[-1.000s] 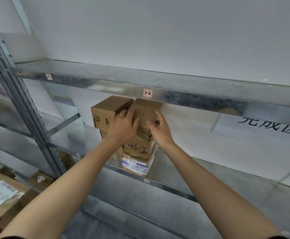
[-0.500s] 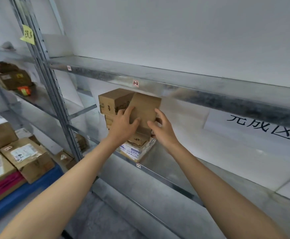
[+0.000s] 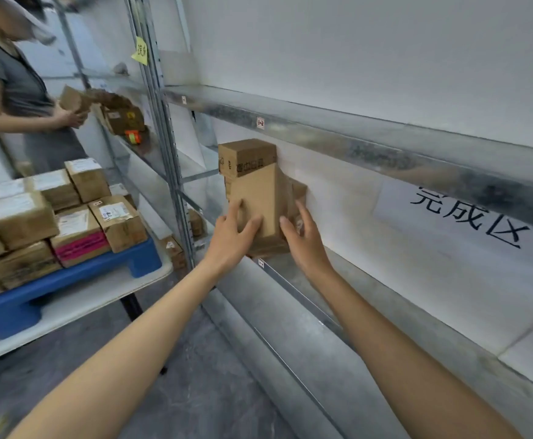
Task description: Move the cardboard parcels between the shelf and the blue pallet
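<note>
A plain cardboard parcel (image 3: 260,198) stands on end at the front of the metal shelf (image 3: 369,289), tilted toward me. My left hand (image 3: 232,232) grips its lower left face, thumb across the front. My right hand (image 3: 303,240) holds its right side with fingers spread. Behind and above it sits another parcel (image 3: 246,156) with printed marks, on a stack mostly hidden by the held one. The blue pallet (image 3: 78,277) lies at the left on a white table, loaded with several labelled parcels (image 3: 68,210).
A person in a grey top (image 3: 11,90) stands at far left holding a parcel near the neighbouring shelf bay. A steel upright (image 3: 164,147) with a yellow note divides the bays. A white sign with black characters (image 3: 468,213) lies on the shelf to the right. Grey floor below.
The view has swung left and down, bringing the pallet and the other person into sight. The parcel in my hands has come forward and lower, off the stack toward the shelf's front edge.
</note>
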